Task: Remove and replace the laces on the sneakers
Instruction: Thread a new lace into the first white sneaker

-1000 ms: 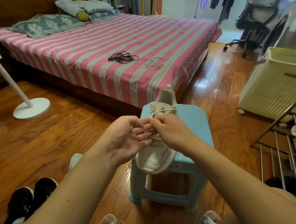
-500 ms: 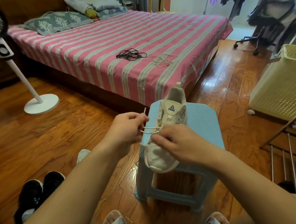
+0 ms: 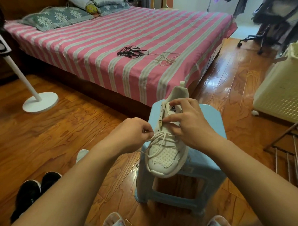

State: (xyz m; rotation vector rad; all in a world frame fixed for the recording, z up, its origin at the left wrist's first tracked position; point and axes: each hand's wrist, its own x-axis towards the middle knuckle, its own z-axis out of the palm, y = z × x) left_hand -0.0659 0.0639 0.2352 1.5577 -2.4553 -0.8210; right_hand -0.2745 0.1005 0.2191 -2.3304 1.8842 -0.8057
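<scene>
White sneaker point(image 3: 164, 146) lies on the blue stool point(image 3: 211, 120), toe toward the person at 6 o'clock, heel up at 12 – long axis runs straight away from the body. Left hand point(image 3: 130, 135), at the shoe's 9 o'clock, pinches the white lace point(image 3: 156, 139) beside the lower eyelets; loose loops sag over the toe. Right hand point(image 3: 187, 121) sits at 3 o'clock w/ fingers curled, thumb and fingertips gripping the tongue and eyelet edge. Upper eyelets look empty, so prob. mid-lacing or unlacing – can't tell which. Left hand is nearer the lace; any pull goes sideways toward 9. Black laces point(image 3: 132, 51) and pale laces point(image 3: 166, 58) lie on the bed point(image 3: 91, 38).
</scene>
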